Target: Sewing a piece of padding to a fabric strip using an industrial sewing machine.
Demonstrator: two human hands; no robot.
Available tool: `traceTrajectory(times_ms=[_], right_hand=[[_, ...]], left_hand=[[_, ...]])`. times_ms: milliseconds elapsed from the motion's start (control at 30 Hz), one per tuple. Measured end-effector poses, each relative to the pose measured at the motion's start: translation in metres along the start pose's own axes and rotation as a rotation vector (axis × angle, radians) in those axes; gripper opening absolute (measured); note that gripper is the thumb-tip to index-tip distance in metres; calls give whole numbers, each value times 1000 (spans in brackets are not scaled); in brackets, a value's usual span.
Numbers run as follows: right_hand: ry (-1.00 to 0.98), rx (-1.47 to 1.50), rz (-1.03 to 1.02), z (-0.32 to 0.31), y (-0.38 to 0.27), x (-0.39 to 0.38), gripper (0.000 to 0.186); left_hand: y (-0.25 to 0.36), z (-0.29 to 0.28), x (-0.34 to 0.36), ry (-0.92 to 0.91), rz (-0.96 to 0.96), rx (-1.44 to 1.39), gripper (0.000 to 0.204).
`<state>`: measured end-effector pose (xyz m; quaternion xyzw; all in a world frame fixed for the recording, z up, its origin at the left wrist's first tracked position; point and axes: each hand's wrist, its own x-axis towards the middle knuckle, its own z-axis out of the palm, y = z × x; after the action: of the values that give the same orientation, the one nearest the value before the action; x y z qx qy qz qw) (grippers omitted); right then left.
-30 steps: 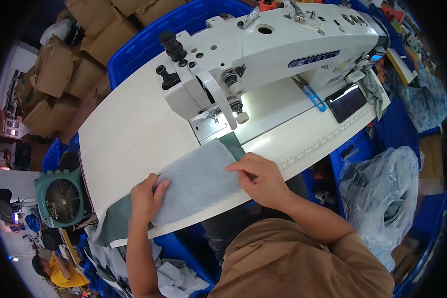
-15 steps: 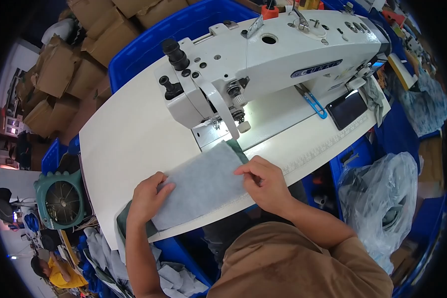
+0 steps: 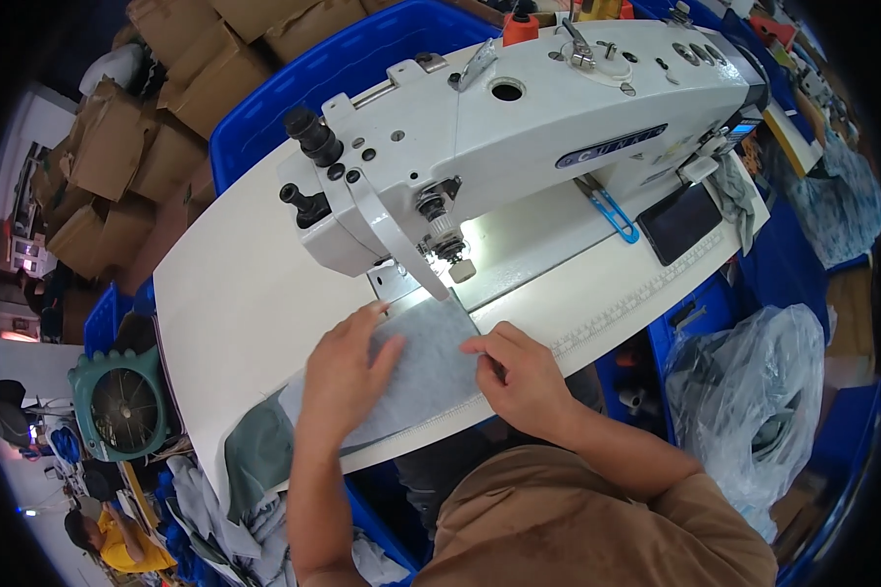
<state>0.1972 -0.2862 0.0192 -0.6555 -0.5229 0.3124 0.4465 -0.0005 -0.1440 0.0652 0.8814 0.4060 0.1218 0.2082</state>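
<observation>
A light grey-blue piece of fabric point(image 3: 426, 357) lies on the white sewing table, its far end up against the needle area of a white sewing machine point(image 3: 519, 127). Dark green cloth point(image 3: 259, 445) shows at its left end and hangs over the table edge. My left hand point(image 3: 347, 367) rests on the fabric, thumb apart from the stretched fingers, fingertips close to the presser foot. At the right edge, my right hand point(image 3: 521, 377) has its fingers curled, thumb and forefinger pinching the cloth. The needle and foot are partly hidden by the machine's curved guard.
Blue thread clippers point(image 3: 612, 213) and a black phone point(image 3: 677, 223) lie under and beside the machine arm. A ruler strip point(image 3: 636, 293) runs along the near edge. Blue bins, a plastic bag point(image 3: 749, 391), a green fan point(image 3: 119, 401) and cartons surround the table. Another person sits far left.
My left hand has slid forward and right over the fabric, closer to the machine. The fabric's left end now shows more green cloth. My right hand has barely moved.
</observation>
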Motion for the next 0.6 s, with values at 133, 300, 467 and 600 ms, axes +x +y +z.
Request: traceTrajectory(times_ms=[133,300,467,600], right_hand=[[14,6,-24,2,5,-2,21],[1,-28,-115,-1,10,0,21],[-59,-132,-112,-6,12,1,23],[-49,-153,-77,-6,6,0,29]], left_hand=[[6,27,14,31,71,-190,36],[-11,42,17,-5,172,-244,28],[-7,42,20,-19,173,-202,31],[-8,41,21,-50,215,-99,44]])
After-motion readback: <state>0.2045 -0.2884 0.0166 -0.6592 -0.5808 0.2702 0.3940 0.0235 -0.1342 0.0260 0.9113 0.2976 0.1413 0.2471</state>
